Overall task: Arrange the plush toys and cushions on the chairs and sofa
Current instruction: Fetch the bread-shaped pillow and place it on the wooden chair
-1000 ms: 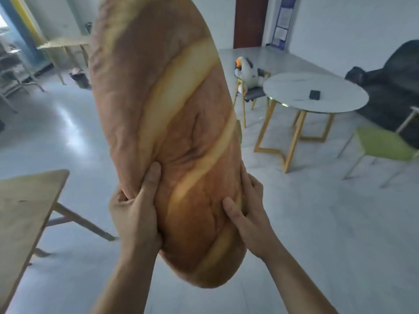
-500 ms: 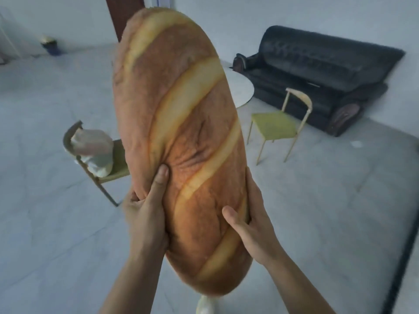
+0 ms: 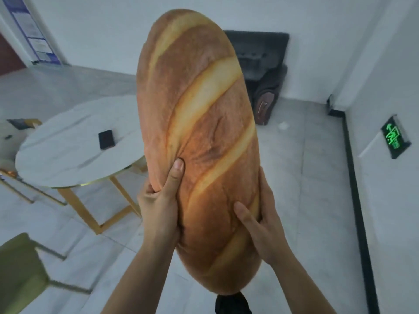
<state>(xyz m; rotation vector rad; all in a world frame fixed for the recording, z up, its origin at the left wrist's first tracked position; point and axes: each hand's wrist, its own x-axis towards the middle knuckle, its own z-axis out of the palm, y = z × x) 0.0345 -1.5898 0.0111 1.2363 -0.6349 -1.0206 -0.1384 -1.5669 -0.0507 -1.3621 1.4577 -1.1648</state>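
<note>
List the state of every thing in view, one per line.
bread cushion: held upright off the floor.
left hand: gripping the cushion's lower left side.
right hand: gripping its lower right side.
round table: standing, a phone on it.
phone: lying flat.
sofa: mostly hidden behind the cushion.
exit sign: lit green.

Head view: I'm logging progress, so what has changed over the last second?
The view swung right: the round table now sits left, the dark sofa mostly behind the bread cushion. Nothing was taken or released. Left hand and right hand grip the upright cushion as before.
</note>
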